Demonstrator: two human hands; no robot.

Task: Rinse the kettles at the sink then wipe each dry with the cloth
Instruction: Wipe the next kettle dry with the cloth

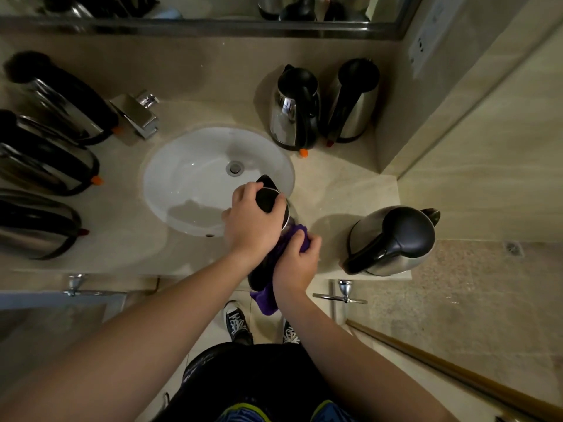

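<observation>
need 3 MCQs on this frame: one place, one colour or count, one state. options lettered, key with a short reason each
1. Where is the kettle being wiped?
A. Over the sink's near right rim
B. On the floor
C. Beside the tap

2. What colour is the cloth?
A. White
B. Purple
C. Green

3. What is the left hand doing?
A. Hanging idle
B. Turning the tap
C. Gripping the kettle's top

Key:
1 A: the kettle sits at the rim of the sink, nearest the person, on its right side.
2 B: purple fabric shows under the right hand, which presses it to the kettle.
3 C: the fingers curl over the black lid.
</observation>
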